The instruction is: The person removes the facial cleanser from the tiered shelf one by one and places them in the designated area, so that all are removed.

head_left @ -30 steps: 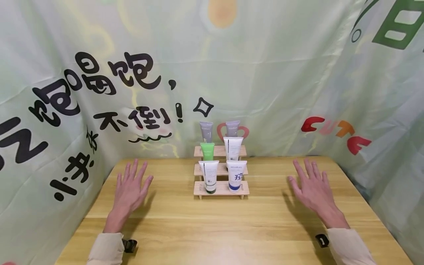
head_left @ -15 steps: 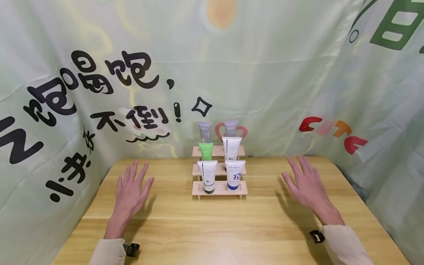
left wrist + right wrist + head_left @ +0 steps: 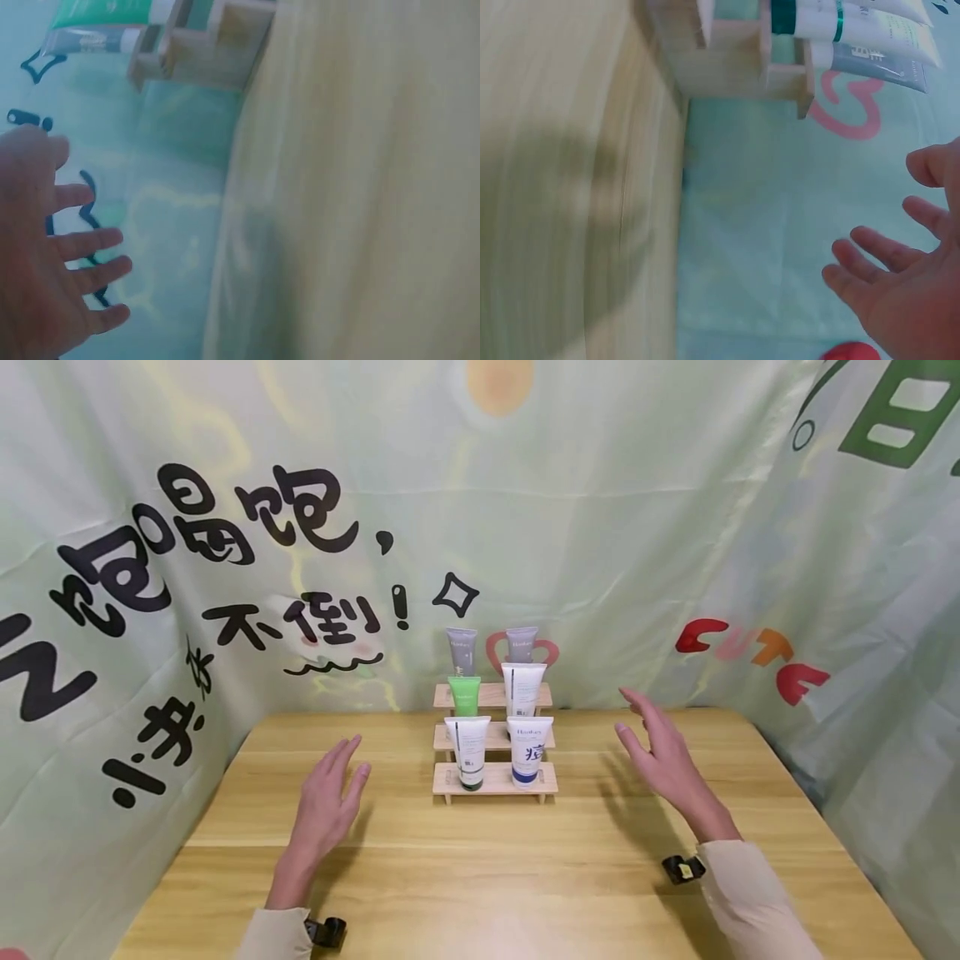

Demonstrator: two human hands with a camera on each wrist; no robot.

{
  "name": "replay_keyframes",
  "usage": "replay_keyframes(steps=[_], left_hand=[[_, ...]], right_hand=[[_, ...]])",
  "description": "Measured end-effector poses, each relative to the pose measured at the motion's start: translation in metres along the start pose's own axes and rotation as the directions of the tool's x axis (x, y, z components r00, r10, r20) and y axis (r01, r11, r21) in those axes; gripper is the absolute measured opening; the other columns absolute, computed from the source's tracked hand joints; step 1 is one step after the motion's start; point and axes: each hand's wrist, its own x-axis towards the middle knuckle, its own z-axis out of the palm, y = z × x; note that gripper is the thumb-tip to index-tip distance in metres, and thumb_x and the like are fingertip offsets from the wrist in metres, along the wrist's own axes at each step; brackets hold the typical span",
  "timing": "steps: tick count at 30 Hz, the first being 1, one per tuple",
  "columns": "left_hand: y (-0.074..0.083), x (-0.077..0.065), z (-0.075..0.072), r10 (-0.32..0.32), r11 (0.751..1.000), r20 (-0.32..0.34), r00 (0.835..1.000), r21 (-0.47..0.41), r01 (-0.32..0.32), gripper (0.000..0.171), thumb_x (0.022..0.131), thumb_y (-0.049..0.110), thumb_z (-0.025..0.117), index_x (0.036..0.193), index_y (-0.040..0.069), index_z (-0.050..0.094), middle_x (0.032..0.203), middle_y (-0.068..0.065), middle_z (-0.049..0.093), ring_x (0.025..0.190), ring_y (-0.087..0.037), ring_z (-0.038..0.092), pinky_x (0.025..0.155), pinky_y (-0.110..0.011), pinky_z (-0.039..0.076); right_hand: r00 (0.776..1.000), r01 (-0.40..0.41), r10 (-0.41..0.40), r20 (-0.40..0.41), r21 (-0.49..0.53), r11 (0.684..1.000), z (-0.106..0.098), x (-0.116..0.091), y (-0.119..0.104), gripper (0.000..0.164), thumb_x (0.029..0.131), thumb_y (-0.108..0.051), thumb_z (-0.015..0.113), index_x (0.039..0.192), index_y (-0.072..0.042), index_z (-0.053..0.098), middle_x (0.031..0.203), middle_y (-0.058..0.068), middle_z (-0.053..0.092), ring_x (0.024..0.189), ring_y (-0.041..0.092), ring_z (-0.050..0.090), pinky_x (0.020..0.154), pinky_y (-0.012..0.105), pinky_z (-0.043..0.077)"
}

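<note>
A three-step wooden stand (image 3: 495, 789) carries several squeeze tubes in two columns. On its lowest step stand a white tube with a dark green cap (image 3: 470, 752) and a white tube with a blue band (image 3: 528, 752). The middle step bears a green tube (image 3: 465, 695) and another white tube (image 3: 522, 687); two grey tubes (image 3: 462, 650) are at the top. My left hand (image 3: 327, 802) is over the table left of the stand, fingers loosely extended and holding nothing. To the stand's right, my right hand (image 3: 667, 760) is likewise apart from it, fingers spread in the right wrist view.
The stand sits toward the back of a wood-grain table (image 3: 480, 877). A printed fabric curtain (image 3: 600, 552) rises behind the table and along both sides. Each wrist wears a small black camera (image 3: 683, 869) by the cuff.
Both hands have moved inward toward the stand and turned, palms more toward each other. The tubes and stand keep their places; the head view has shifted slightly.
</note>
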Motion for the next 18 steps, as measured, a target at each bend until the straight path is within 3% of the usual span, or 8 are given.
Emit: replay_keyframes(steps=[4, 6, 12, 15, 18], left_hand=[[0.007, -0.006, 0.013, 0.02, 0.997, -0.028, 0.999, -0.068, -0.022, 0.041, 0.109, 0.023, 0.053, 0.143, 0.001, 0.055, 0.141, -0.024, 0.057, 0.13, -0.046, 0.052, 0.108, -0.066, 0.043], [0.012, -0.008, 0.019, 0.007, 0.995, -0.013, 1.0, -0.094, -0.008, 0.04, 0.109, 0.024, 0.051, 0.142, 0.001, 0.056, 0.14, -0.022, 0.058, 0.129, -0.043, 0.053, 0.107, -0.064, 0.045], [0.029, -0.01, 0.036, -0.04, 0.969, 0.152, 0.988, -0.234, 0.075, 0.043, 0.111, 0.028, 0.047, 0.145, 0.002, 0.054, 0.138, -0.021, 0.061, 0.115, -0.034, 0.066, 0.099, -0.055, 0.056], [0.037, -0.009, 0.045, -0.073, 0.931, 0.232, 0.97, -0.333, 0.15, 0.042, 0.111, 0.025, 0.049, 0.145, 0.002, 0.055, 0.137, -0.023, 0.061, 0.114, -0.032, 0.068, 0.098, -0.049, 0.058], [0.043, -0.006, 0.056, -0.11, 0.894, 0.257, 0.96, -0.398, 0.209, 0.039, 0.11, 0.025, 0.052, 0.143, 0.005, 0.058, 0.137, -0.019, 0.063, 0.115, -0.029, 0.067, 0.1, -0.044, 0.057]], right_hand=[[0.999, -0.043, 0.042, 0.008, 0.178, 0.983, 0.009, 0.012, -0.002, 0.053, 0.108, -0.017, 0.054, 0.158, -0.013, 0.037, 0.153, 0.02, 0.046, 0.136, 0.042, 0.047, 0.113, 0.065, 0.039], [0.998, -0.07, 0.068, 0.016, 0.236, 0.969, 0.013, 0.018, -0.002, 0.052, 0.109, -0.019, 0.053, 0.158, -0.015, 0.037, 0.151, 0.018, 0.048, 0.135, 0.039, 0.049, 0.114, 0.056, 0.042], [0.997, -0.072, 0.073, 0.012, 0.372, 0.926, 0.018, 0.038, -0.008, 0.051, 0.108, -0.019, 0.055, 0.157, -0.016, 0.039, 0.148, 0.019, 0.052, 0.134, 0.04, 0.051, 0.103, 0.016, 0.047], [0.996, -0.081, 0.083, 0.015, 0.425, 0.902, 0.021, 0.05, -0.015, 0.054, 0.107, -0.022, 0.057, 0.157, -0.012, 0.039, 0.148, 0.019, 0.053, 0.135, 0.039, 0.05, 0.102, 0.016, 0.048], [0.993, -0.106, 0.114, 0.013, 0.485, 0.868, 0.023, 0.064, -0.023, 0.056, 0.107, -0.027, 0.059, 0.157, -0.012, 0.038, 0.147, 0.018, 0.054, 0.134, 0.035, 0.052, 0.101, 0.021, 0.051]])
